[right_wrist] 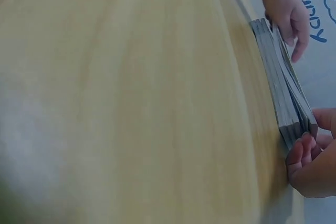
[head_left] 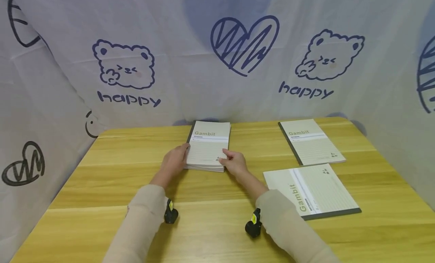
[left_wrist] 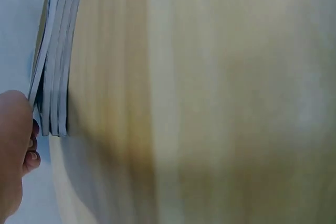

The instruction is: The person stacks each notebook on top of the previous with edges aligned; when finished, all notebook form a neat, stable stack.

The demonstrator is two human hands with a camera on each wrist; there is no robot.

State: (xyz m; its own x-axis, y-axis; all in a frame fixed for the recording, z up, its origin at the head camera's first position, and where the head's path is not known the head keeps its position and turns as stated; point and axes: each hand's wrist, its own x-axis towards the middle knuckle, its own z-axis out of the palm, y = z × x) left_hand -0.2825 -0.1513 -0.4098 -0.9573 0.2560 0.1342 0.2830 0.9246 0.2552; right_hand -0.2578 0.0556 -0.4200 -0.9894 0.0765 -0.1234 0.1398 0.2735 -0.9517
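Observation:
A stack of cream Gambit notebooks [head_left: 204, 168] lies near the table's back edge. The top notebook [head_left: 208, 151] is raised off the others along its near side, and a thin wedge-shaped gap shows in both wrist views. On its dark spine side, my left hand [head_left: 174, 161] pinches it, thumb above and fingers curled underneath. My right hand [head_left: 236, 164] grips the same notebook at its near right corner, thumb on the cover. Seen from the right wrist, the lower notebooks [right_wrist: 270, 72] sit flush together under the tilted one.
Two more Gambit notebooks lie on the right of the wooden table [head_left: 210, 225]: one notebook [head_left: 310, 142] at the back, another notebook [head_left: 316, 189] turned sideways beside my right forearm. A white printed cloth [head_left: 190, 78] hangs behind the table.

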